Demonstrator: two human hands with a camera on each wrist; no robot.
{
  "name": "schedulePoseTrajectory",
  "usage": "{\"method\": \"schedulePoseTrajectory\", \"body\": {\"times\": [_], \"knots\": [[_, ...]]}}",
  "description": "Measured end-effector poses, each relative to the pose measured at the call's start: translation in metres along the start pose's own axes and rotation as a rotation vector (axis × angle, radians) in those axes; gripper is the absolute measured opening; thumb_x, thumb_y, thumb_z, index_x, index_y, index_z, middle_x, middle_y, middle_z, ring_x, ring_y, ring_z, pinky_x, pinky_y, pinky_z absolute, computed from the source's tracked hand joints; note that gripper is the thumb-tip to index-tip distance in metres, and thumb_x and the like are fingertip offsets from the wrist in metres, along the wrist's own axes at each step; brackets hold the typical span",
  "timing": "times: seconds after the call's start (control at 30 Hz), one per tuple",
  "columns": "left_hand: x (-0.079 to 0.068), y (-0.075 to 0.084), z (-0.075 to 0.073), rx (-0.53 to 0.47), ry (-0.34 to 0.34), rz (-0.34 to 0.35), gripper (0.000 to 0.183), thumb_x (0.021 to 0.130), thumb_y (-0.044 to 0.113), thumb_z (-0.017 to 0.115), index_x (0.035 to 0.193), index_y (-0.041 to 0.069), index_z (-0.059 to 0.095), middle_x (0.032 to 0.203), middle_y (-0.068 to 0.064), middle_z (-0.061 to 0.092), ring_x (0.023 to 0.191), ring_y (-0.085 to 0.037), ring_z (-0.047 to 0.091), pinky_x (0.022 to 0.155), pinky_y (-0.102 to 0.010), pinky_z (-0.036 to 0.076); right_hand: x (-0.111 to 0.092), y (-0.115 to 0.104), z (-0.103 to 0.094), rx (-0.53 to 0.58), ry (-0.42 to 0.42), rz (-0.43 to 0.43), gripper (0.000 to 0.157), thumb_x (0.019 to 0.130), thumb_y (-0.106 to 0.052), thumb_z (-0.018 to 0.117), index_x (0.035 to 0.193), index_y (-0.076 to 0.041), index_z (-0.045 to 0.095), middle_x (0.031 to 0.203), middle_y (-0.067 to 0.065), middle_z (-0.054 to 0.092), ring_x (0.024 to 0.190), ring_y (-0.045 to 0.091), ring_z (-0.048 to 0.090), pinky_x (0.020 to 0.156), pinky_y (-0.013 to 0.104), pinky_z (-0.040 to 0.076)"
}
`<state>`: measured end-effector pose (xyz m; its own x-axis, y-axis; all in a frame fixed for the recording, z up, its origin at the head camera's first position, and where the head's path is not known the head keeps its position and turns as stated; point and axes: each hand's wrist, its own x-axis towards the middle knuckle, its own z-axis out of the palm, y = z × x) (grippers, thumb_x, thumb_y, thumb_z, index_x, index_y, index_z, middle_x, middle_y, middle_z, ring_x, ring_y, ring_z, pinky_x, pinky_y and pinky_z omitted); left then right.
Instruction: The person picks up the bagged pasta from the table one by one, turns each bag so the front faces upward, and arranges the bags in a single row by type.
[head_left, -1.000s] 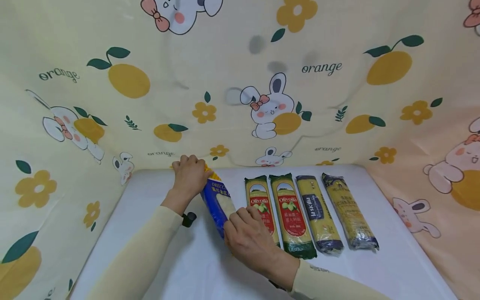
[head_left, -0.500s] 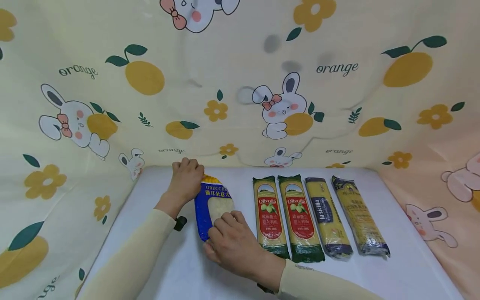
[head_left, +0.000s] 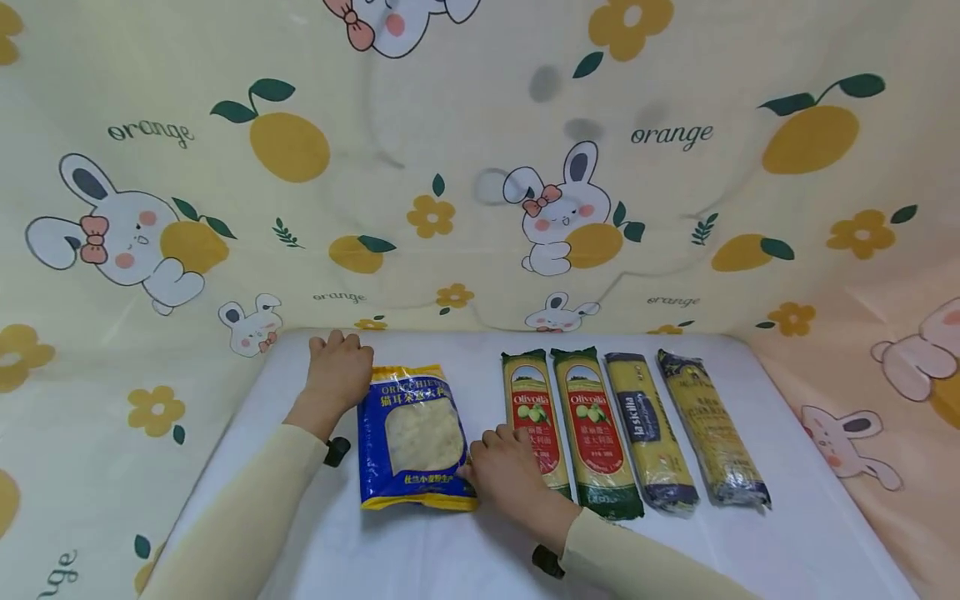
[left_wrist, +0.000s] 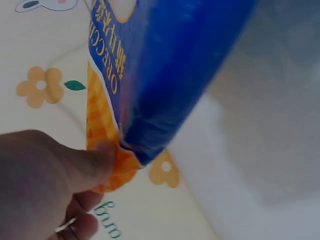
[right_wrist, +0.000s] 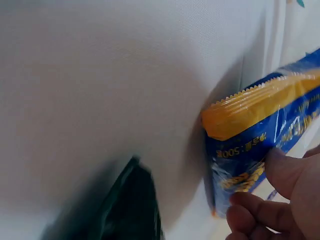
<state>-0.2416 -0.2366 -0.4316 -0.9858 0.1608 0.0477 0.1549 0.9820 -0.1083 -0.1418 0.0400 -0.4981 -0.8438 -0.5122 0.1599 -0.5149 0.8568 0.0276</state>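
Observation:
A blue and yellow bag of orecchiette pasta point(head_left: 422, 433) faces up with its clear window showing, left of centre in the head view. My left hand point(head_left: 337, 379) is at its upper left corner. Seen from the left wrist, the thumb and fingers point(left_wrist: 90, 167) pinch the bag's yellow top corner. My right hand point(head_left: 510, 471) holds the lower right side. In the right wrist view the thumb lies on the printed face of the pasta bag point(right_wrist: 245, 135), with curled fingers at its edge. Whether the bag's underside touches the table is hard to tell.
Right of the bag lie two green-ended Olivoila spaghetti packs point(head_left: 531, 408) point(head_left: 596, 425), a la sicilia pasta pack point(head_left: 648, 429) and another yellow pasta pack point(head_left: 712, 429). They stand in a row on the white table point(head_left: 420, 554). A patterned cloth point(head_left: 465, 125) hangs behind.
The pasta bag has turned from tilted and partly hidden to facing up squarely. My left hand has moved left; my right hand has shifted to the bag's right side, uncovering its front.

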Motion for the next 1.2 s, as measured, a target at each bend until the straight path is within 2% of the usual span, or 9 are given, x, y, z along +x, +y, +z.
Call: {"method": "schedulePoseTrajectory", "body": {"times": [0.17,0.33,0.53,0.63,0.7,0.87,0.93,1.1,1.2], "knots": [[0.000,-0.002,0.009,0.021,-0.061,-0.013,0.016,0.103,0.012,0.064,0.110,0.004,0.076,0.103,-0.017,0.067,0.103,-0.038,0.055,0.096,-0.065,0.040,0.007,-0.013,0.005,-0.006,-0.028,-0.066,0.031,0.096,-0.045,0.076,0.091,-0.015,0.078,0.081,-0.004,0.066,0.078,0.016,0.052,0.073,0.035,0.042],[0.003,0.002,0.018,0.003,-0.057,0.027,0.015,0.102,0.011,0.066,0.111,0.006,0.076,0.106,-0.017,0.068,0.104,-0.039,0.057,0.095,-0.067,0.042,0.012,-0.018,0.012,-0.037,-0.002,-0.136,0.010,0.093,-0.027,0.076,0.088,-0.019,0.075,0.086,-0.007,0.070,0.079,0.014,0.055,0.075,0.033,0.042],[0.009,0.001,0.023,-0.035,-0.053,-0.001,0.016,0.102,0.009,0.064,0.109,0.008,0.078,0.103,-0.015,0.068,0.103,-0.037,0.058,0.093,-0.067,0.043,0.010,-0.012,0.012,-0.022,0.079,-0.199,0.011,0.095,-0.026,0.071,0.087,-0.019,0.071,0.087,-0.008,0.068,0.082,0.014,0.052,0.076,0.031,0.040],[0.013,0.004,0.022,-0.057,0.004,-0.010,0.015,0.102,0.012,0.066,0.106,0.012,0.081,0.101,-0.012,0.070,0.102,-0.036,0.060,0.093,-0.066,0.045,0.006,-0.001,0.004,0.011,0.098,-0.202,0.010,0.094,-0.027,0.072,0.089,-0.018,0.072,0.087,-0.007,0.067,0.083,0.014,0.050,0.077,0.031,0.040],[0.017,0.011,0.021,-0.071,0.075,-0.004,0.014,0.101,0.013,0.068,0.103,0.013,0.082,0.099,-0.010,0.071,0.101,-0.035,0.062,0.091,-0.064,0.047,0.003,0.007,-0.001,0.020,0.103,-0.203,0.011,0.094,-0.026,0.073,0.088,-0.017,0.071,0.085,-0.007,0.065,0.082,0.015,0.048,0.077,0.032,0.039],[0.029,0.027,0.018,-0.102,0.227,-0.006,0.012,0.100,0.016,0.070,0.102,0.012,0.082,0.096,-0.009,0.070,0.094,-0.032,0.065,0.084,-0.056,0.049,-0.001,0.019,-0.007,-0.059,0.159,-0.239,0.014,0.094,-0.026,0.074,0.085,-0.017,0.066,0.081,-0.006,0.060,0.082,0.017,0.044,0.078,0.034,0.038],[0.033,0.031,0.021,-0.116,0.196,-0.035,0.016,0.102,0.014,0.067,0.109,0.008,0.079,0.101,-0.013,0.071,0.095,-0.035,0.067,0.087,-0.060,0.050,0.000,0.020,-0.004,-0.109,0.168,-0.235,0.014,0.096,-0.025,0.073,0.087,-0.017,0.067,0.083,-0.005,0.061,0.083,0.017,0.045,0.078,0.035,0.040],[0.034,0.048,0.028,-0.192,-0.022,-0.131,0.031,0.105,0.009,0.055,0.132,-0.001,0.065,0.121,-0.024,0.070,0.111,-0.045,0.065,0.099,-0.071,0.047,-0.002,0.022,0.009,-0.115,0.093,-0.156,0.012,0.101,-0.027,0.071,0.096,-0.017,0.074,0.092,-0.004,0.069,0.088,0.019,0.051,0.085,0.039,0.044],[0.027,0.068,0.024,-0.210,-0.050,-0.087,0.033,0.103,0.012,0.056,0.132,0.000,0.066,0.122,-0.023,0.069,0.112,-0.044,0.064,0.096,-0.069,0.049,-0.005,0.028,0.011,-0.052,0.091,-0.102,0.015,0.099,-0.031,0.073,0.095,-0.017,0.075,0.091,-0.003,0.069,0.091,0.019,0.054,0.091,0.043,0.047]]}}
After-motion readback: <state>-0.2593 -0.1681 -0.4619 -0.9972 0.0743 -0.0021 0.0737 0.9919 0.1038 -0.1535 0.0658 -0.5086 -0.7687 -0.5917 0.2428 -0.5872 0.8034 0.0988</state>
